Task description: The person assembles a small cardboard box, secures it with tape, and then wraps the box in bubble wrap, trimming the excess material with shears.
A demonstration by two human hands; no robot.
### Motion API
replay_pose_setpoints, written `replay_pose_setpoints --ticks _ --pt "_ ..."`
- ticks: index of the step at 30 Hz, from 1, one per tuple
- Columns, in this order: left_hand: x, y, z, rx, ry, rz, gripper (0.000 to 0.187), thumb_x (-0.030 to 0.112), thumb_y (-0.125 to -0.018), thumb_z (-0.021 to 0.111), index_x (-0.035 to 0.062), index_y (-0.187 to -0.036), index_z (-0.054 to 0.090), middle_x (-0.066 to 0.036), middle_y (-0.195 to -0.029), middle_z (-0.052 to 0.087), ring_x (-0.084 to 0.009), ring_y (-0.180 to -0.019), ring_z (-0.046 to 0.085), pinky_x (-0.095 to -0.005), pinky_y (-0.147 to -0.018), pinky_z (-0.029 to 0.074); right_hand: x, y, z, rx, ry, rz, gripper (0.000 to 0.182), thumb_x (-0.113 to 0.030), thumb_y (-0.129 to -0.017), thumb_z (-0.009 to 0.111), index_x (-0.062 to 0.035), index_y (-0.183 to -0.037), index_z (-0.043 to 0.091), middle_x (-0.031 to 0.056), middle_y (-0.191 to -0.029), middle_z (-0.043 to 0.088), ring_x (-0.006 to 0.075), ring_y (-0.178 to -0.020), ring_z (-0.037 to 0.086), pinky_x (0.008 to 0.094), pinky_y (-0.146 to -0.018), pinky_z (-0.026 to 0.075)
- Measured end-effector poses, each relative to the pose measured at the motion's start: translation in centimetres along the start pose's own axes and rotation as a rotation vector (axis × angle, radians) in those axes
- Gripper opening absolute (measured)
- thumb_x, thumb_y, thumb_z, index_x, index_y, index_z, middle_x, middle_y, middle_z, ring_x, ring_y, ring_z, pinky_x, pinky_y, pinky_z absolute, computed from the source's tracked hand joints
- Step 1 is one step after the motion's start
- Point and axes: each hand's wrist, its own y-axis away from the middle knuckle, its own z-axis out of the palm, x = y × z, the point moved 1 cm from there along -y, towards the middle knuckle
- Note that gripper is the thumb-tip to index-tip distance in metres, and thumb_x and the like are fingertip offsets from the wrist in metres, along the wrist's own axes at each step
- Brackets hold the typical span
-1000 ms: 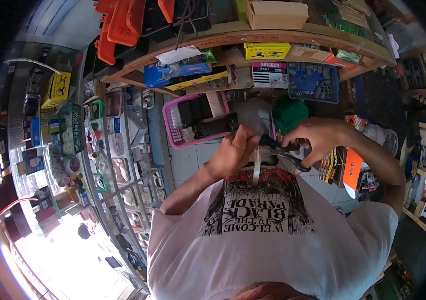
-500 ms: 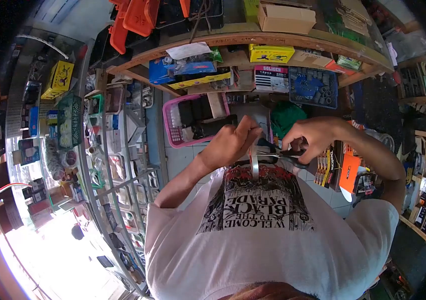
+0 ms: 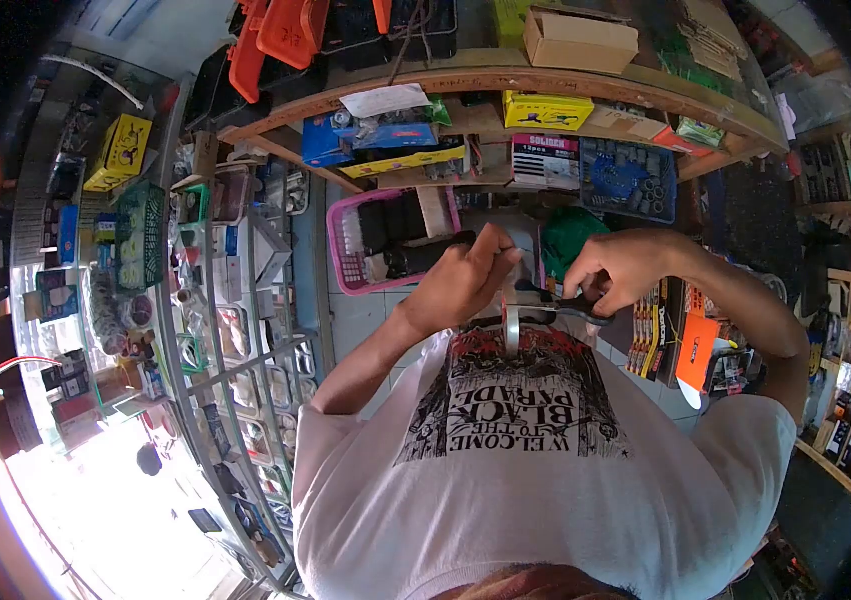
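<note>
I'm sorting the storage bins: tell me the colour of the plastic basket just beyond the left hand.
Pink, seen in the head view: the basket holding dark items.

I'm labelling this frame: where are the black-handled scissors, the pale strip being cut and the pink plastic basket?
black-handled scissors (image 3: 578, 304), head view, handle.
pale strip (image 3: 512, 333), head view, middle.
pink plastic basket (image 3: 342, 262), head view, left wall.

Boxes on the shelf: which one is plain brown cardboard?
The cardboard box on the top shelf, with no print. The yellow box and blue box below are coloured.
</note>
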Motion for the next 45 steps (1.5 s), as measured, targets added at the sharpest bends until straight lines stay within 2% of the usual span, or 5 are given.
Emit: replay_pose_setpoints --ticks 6,15,22,33,45 --pt "-0.2 0.9 0.0 -0.166 0.059 -0.227 0.035 0.022 -0.104 0.059 0.0004 -0.124 0.040 -0.023 -0.103 0.061 -0.0361 -0.095 0.067 -0.0444 -0.083 0.052 1.5 0.2 0.7 0.095 0.039 -0.008 0.045 -0.014 -0.080 0.078 -0.0015 -0.122 0.068 0.0101 -0.089 0.073 0.0173 -0.075 0.067 0.0342 -0.068 0.051" --pt "-4.4 3.6 4.1 -0.091 0.199 0.105 0.111 0.020 -0.073 0.095 0.0039 -0.142 0.009 -0.020 -0.131 0.045 -0.0343 -0.129 0.051 -0.0491 -0.105 0.050 1.3 0.8 2.8 0.211 0.063 -0.050 0.038 -0.013 -0.079 0.076 -0.0035 -0.115 0.070 0.0096 -0.078 0.071 0.0203 -0.065 0.065 0.0362 -0.061 0.049" --pt "-5.6 4.5 5.0 -0.003 0.305 0.094 0.112 0.012 -0.070 0.095 0.0125 -0.143 0.011 -0.020 -0.133 0.044 -0.0351 -0.132 0.050 -0.0534 -0.105 0.051 -1.5 2.2 4.4 0.155 0.204 -0.066 0.037 -0.015 -0.081 0.077 -0.0046 -0.116 0.069 0.0171 -0.094 0.074 0.0272 -0.088 0.074 0.0413 -0.077 0.057" --pt "4.0 -1.9 -1.2 0.435 0.136 0.793 0.100 0.019 -0.064 0.100 0.0160 -0.130 0.026 -0.031 -0.129 0.058 -0.0455 -0.122 0.059 -0.0615 -0.099 0.050 7.2 14.1 -13.3 1.212 0.277 0.329 0.029 -0.007 -0.085 0.076 -0.0069 -0.099 0.050 0.0020 -0.064 0.058 0.0078 -0.061 0.055 0.0294 -0.052 0.037" --pt "11.2 -4.9 -6.0 0.593 -0.527 0.994 0.063 0.026 -0.060 0.100 0.0296 -0.113 0.066 -0.008 -0.115 0.065 -0.0355 -0.122 0.060 -0.0538 -0.098 0.056 7.3 10.5 -20.5 1.260 0.663 0.521 0.028 -0.019 -0.076 0.086 -0.0019 -0.093 0.072 0.0163 -0.094 0.072 0.0318 -0.092 0.070 0.0424 -0.078 0.053"
